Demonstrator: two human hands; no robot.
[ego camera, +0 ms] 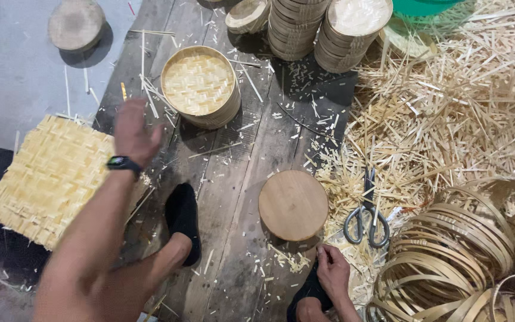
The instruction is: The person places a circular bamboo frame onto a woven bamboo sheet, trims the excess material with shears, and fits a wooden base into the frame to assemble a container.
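Left hand: my left hand (131, 132) hangs blurred over the plank floor (233, 179), fingers apart, holding nothing, a black watch (123, 163) on the wrist.
Right hand: my right hand (332, 269) sits low by my foot, fingers pinched together; what they pinch is too small to tell.
Scrap heap: bamboo strips (448, 101) are heaped at the right.
Woven mat: a square woven mat (49, 179) lies left of my left hand, partly under the forearm.
Hoops: coiled bamboo hoops (448, 268) are piled just right of my right hand.
Open basket: a round woven basket (199, 84) sits beyond my left hand.
Disc: a round wooden disc (293, 204) lies just above my right hand.
Scissors: grey-handled scissors (366, 217) rest beside the disc.
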